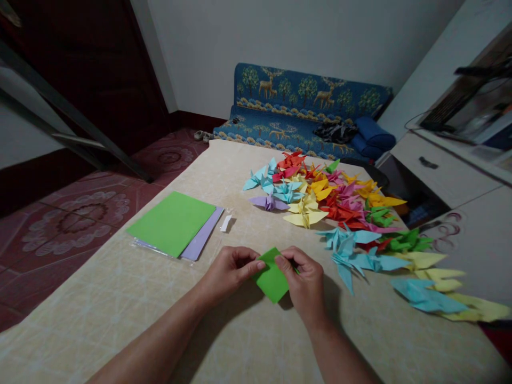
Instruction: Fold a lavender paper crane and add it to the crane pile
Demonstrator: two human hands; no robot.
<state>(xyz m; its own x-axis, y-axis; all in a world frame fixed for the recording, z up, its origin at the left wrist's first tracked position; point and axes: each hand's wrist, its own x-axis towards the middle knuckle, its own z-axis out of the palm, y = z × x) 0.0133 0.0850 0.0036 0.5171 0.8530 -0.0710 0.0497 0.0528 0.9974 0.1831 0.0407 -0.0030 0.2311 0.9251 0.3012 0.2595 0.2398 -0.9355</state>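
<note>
A small green folded paper [273, 281], diamond-shaped, is held between both hands above the table. My left hand [232, 269] pinches its left corner, the thumb lying on top. On the other side my right hand [304, 280] grips the right edge with thumb and curled fingers. Part of the paper behind the right fingers is hidden. To the left lies a stack of larger green sheets [172, 224] over purple paper [203, 234] in clear plastic. Many-coloured folded paper cranes [320, 191] spread over the table's right side, with blue cranes [348, 256] closest to my right hand.
The cream patterned table [132, 314] fills the foreground. A white slip [226, 223] lies beside the paper stack. Behind stands a blue sofa with deer patterns [292, 90]. A cabinet [452, 170] is at the right, a metal ladder-like frame [72, 114] at the left.
</note>
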